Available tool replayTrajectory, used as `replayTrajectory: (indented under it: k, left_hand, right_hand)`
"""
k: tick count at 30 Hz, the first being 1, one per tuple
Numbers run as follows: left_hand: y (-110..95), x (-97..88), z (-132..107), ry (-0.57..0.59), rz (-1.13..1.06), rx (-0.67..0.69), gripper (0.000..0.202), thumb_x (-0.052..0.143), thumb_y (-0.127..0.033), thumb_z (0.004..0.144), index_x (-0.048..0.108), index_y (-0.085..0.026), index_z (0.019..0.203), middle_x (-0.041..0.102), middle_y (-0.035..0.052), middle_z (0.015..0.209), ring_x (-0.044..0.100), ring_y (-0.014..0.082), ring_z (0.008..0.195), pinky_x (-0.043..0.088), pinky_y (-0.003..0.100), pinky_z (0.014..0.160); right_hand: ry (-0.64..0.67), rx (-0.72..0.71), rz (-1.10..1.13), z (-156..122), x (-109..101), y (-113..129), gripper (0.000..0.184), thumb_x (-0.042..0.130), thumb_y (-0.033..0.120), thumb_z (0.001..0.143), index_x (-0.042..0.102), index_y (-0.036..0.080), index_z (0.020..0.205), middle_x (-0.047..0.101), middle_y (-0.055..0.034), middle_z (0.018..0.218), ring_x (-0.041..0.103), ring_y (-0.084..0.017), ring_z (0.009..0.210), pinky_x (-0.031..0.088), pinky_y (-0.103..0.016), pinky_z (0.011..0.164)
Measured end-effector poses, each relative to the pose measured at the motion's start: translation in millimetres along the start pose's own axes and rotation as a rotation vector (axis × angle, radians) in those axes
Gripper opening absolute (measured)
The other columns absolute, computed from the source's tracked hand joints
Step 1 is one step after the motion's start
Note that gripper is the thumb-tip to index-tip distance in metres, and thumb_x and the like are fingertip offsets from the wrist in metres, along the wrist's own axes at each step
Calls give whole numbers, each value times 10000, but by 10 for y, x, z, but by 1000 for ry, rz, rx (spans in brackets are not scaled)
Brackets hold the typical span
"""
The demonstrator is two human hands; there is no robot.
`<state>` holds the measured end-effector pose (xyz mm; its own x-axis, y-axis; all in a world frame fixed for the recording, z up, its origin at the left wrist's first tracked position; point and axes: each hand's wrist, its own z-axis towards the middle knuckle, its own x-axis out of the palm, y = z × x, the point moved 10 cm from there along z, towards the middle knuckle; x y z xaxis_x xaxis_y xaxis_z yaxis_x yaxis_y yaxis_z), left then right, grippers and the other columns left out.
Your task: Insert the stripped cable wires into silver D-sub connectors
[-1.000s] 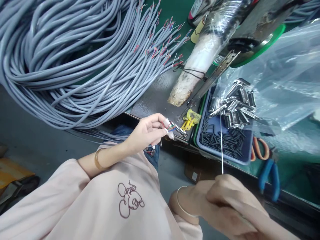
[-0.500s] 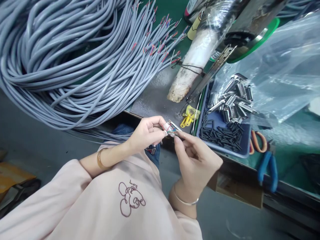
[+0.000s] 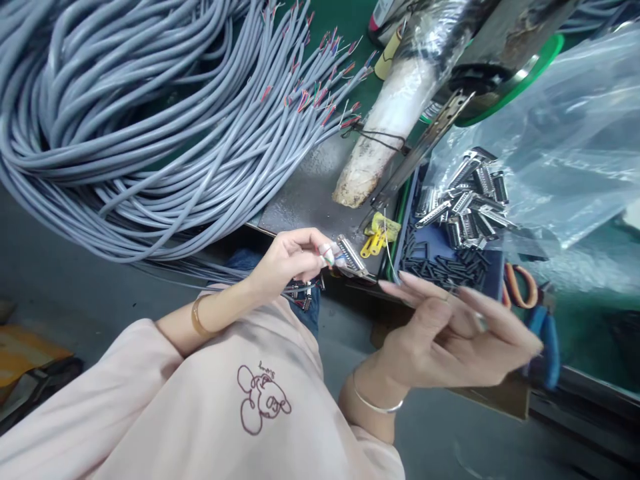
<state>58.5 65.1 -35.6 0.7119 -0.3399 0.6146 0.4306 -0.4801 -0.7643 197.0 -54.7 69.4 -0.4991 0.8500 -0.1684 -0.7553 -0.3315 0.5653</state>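
My left hand (image 3: 285, 261) is closed in a pinch on thin coloured wires (image 3: 329, 255) at the table's front edge. White coverings show on its fingertips. Right beside those wires a metal multi-pin connector (image 3: 353, 255) sits tilted at the edge; what supports it is hidden. My right hand (image 3: 450, 333) hovers in front of the blue tray (image 3: 495, 273), its fingers apart and nothing visible in them. Short black tubes (image 3: 450, 267) and a pile of metal connectors (image 3: 473, 197) lie in the tray.
Bundled grey cables (image 3: 165, 133) with stripped ends cover the left side. A white wrapped tube (image 3: 370, 153) and a metal bar (image 3: 425, 153) slant over the table. Yellow clips (image 3: 375, 240), orange-handled pliers (image 3: 520, 285), blue-handled pliers (image 3: 547, 340) and clear plastic (image 3: 565, 133) surround the tray.
My right hand has left the wires and connector, moving right toward the tray, and its fingers have spread. My left hand has shifted slightly left, still pinching. More of the connector shows.
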Motion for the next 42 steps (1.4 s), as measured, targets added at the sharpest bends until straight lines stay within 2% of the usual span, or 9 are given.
replayTrajectory:
  k: [2, 5, 10, 15, 18, 22, 27, 33, 42]
  left_hand:
    - [5, -9, 8, 15, -69, -15, 83, 682, -171, 567, 613, -143, 602, 622, -5, 647, 400, 24, 403, 236, 193, 388]
    - [26, -36, 3, 7, -149, -57, 63, 653, -152, 526, 604, -138, 563, 618, 2, 642, 379, 25, 411, 200, 190, 374]
    - [5, -18, -4, 26, -196, -70, 102, 683, -156, 524, 589, -138, 557, 594, -17, 593, 390, 26, 365, 192, 190, 368]
    - [-17, 10, -7, 50, -163, -37, 181, 749, -213, 577, 587, -137, 603, 618, -15, 616, 398, 25, 364, 226, 190, 382]
    - [-8, 2, -15, 36, -68, -16, 285, 821, -274, 625, 568, -147, 654, 636, -12, 648, 398, 21, 377, 252, 187, 391]
    - [19, -39, -26, -41, 92, -22, 360, 883, -284, 644, 549, -165, 702, 547, -62, 574, 402, 23, 397, 286, 170, 395]
    - [-47, -36, -23, -116, 162, 40, 349, 871, -261, 687, 534, -172, 717, 573, -60, 596, 443, 20, 414, 355, 153, 404]
    - [-135, -12, 12, -169, 196, 145, 323, 821, -264, 707, 509, -176, 707, 627, -35, 689, 474, 12, 425, 378, 137, 389]
    - [-224, 51, 51, -206, 266, 209, 216, 750, -195, 692, 536, -166, 693, 583, -41, 685, 468, 18, 464, 391, 154, 434]
  right_hand:
    - [40, -6, 15, -31, 28, -9, 174, 699, 107, 901, 682, 177, 1060, 780, 8, 839, 770, -168, 658, 662, -299, 600]
    - [147, -49, 67, -74, 96, 66, 79, 715, 111, 885, 676, 165, 927, 780, -6, 831, 772, -172, 661, 656, -288, 602]
    - [362, -159, 21, -137, 283, 282, 165, 713, 68, 871, 618, 185, 803, 794, -28, 999, 787, -147, 766, 659, -252, 668]
    - [383, -263, -137, -160, 424, 398, 168, 757, 74, 854, 652, 202, 883, 813, -10, 955, 786, -127, 801, 637, -207, 750]
    - [366, -217, -178, -147, 462, 318, 181, 760, 68, 852, 642, 204, 872, 812, -8, 914, 783, -123, 789, 624, -202, 758]
    - [325, -93, -155, -141, 447, 136, 186, 765, 82, 847, 637, 216, 871, 796, 11, 887, 773, -124, 786, 617, -226, 750]
    - [327, 12, -81, -157, 463, -9, 150, 735, 96, 860, 643, 215, 873, 789, -8, 928, 764, -142, 831, 621, -266, 753]
    - [337, -15, -78, -150, 494, -23, 149, 718, 85, 862, 625, 201, 858, 786, -37, 961, 754, -134, 853, 612, -268, 791]
    - [319, -110, -150, -97, 531, 32, 158, 712, 95, 870, 602, 201, 831, 792, -40, 940, 762, -129, 833, 616, -246, 773]
